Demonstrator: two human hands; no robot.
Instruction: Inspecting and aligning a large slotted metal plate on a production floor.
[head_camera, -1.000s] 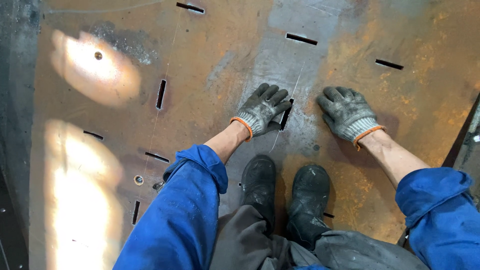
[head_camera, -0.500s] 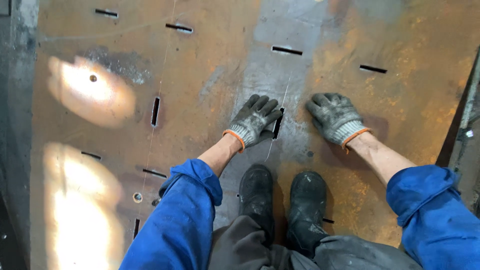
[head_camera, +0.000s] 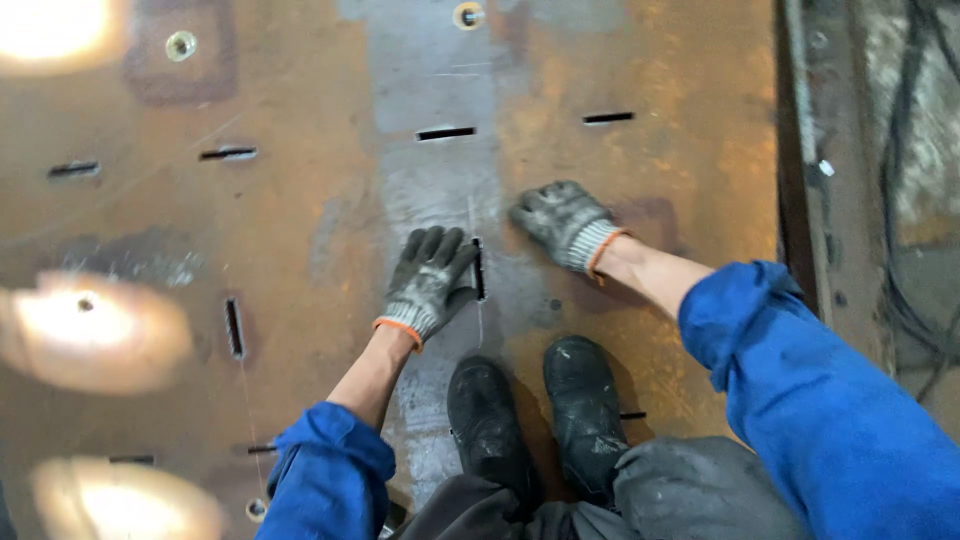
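Observation:
I crouch on a large rusty steel plate (head_camera: 330, 230) cut with narrow slots. My left hand (head_camera: 430, 280), in a grey knit glove with an orange cuff, lies flat on the plate just left of a short upright slot (head_camera: 479, 268). My right hand (head_camera: 563, 222), gloved the same way, rests palm down on the plate just right of that slot's top. Neither hand holds anything. Blue sleeves cover both forearms, and my two black boots (head_camera: 540, 420) stand right below the hands.
More slots (head_camera: 446, 132) and small round holes (head_camera: 181, 44) are scattered over the plate. Bright light patches (head_camera: 90, 330) glare on the left. The plate's right edge (head_camera: 790, 200) drops to a dark floor with cables (head_camera: 920, 250).
The view has swung so the hands and plate sit further left and higher in the frame. Both hands stay flat on the plate beside the same slot.

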